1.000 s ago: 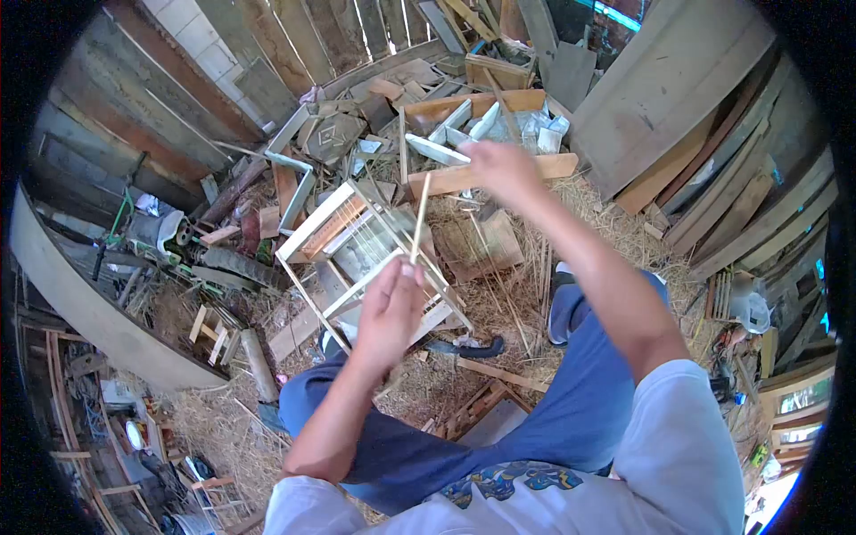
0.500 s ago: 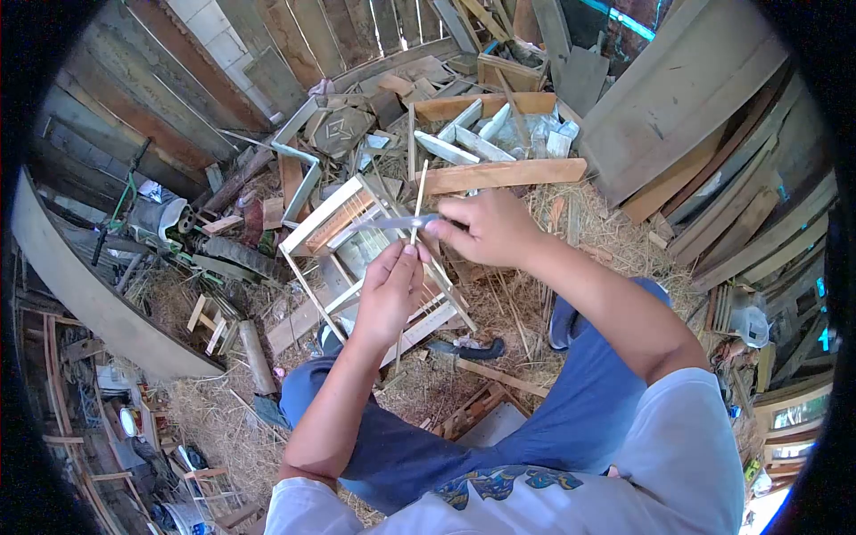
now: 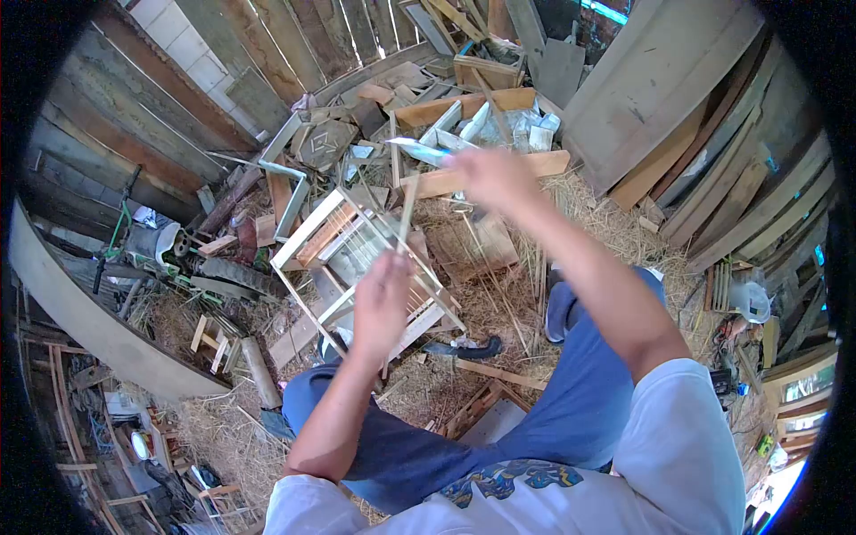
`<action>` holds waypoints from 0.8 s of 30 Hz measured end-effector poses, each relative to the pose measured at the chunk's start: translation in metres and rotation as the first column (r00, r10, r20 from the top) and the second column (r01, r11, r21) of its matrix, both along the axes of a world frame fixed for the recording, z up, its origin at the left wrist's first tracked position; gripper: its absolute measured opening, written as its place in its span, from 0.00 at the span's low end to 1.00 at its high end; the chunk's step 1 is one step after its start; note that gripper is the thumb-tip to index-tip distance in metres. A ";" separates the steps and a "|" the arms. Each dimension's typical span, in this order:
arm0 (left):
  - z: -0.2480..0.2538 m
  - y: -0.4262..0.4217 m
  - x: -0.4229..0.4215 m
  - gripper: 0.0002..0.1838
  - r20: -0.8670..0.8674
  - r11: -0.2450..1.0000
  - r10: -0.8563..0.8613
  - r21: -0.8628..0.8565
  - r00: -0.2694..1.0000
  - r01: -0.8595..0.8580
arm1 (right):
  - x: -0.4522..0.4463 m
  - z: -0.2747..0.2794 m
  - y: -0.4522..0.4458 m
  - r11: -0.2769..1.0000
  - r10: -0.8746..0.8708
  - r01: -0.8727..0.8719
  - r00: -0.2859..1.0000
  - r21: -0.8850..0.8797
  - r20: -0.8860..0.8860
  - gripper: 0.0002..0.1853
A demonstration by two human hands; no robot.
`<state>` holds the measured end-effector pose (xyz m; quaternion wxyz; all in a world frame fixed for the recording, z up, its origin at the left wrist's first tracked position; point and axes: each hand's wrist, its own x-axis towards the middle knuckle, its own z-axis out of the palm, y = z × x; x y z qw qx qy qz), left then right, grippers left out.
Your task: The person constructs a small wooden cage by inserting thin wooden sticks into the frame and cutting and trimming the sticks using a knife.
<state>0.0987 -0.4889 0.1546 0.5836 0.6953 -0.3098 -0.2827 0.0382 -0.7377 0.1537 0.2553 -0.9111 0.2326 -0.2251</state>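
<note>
My left hand (image 3: 383, 294) is closed round a thin pale stick (image 3: 408, 209), whose upper part rises from the fingers. To the upper right of the stick, my right hand (image 3: 492, 181) is blurred but closed on a knife, its blade (image 3: 419, 150) pointing left, apart from the stick. Behind and below my left hand stands a pale wooden frame (image 3: 308, 234) with thin slats across it, partly hidden by the hand and forearm.
A dark curved tool (image 3: 477, 349) lies on the straw-covered ground between my legs. Wood scraps and a plank (image 3: 544, 164) are piled ahead. Large boards (image 3: 660, 98) lean at the right. A wheeled machine (image 3: 160, 241) stands at the left.
My right hand came down with the knife to the stick near my left fingers, then moved back up and away. The left hand still grips the stick.
</note>
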 end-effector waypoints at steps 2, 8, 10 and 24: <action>0.011 0.007 -0.021 0.12 -0.045 0.998 -0.062 -0.030 0.997 0.060 | -0.019 0.004 -0.056 0.976 -0.197 0.203 0.977 0.078 -0.075 0.24; -0.003 0.009 0.009 0.12 -0.321 0.999 -0.040 -0.048 0.946 0.026 | -0.033 0.017 0.014 0.998 0.030 -0.030 1.000 0.063 -0.001 0.23; -0.004 0.008 0.008 0.14 -0.361 0.998 -0.056 -0.060 0.931 0.037 | -0.028 0.011 0.040 0.978 0.174 -0.182 0.981 -0.104 -0.085 0.21; -0.009 -0.001 -0.002 0.13 -0.097 1.000 -0.022 -0.016 0.995 0.020 | -0.028 0.009 0.063 0.905 0.367 -0.369 0.929 -0.212 -0.052 0.20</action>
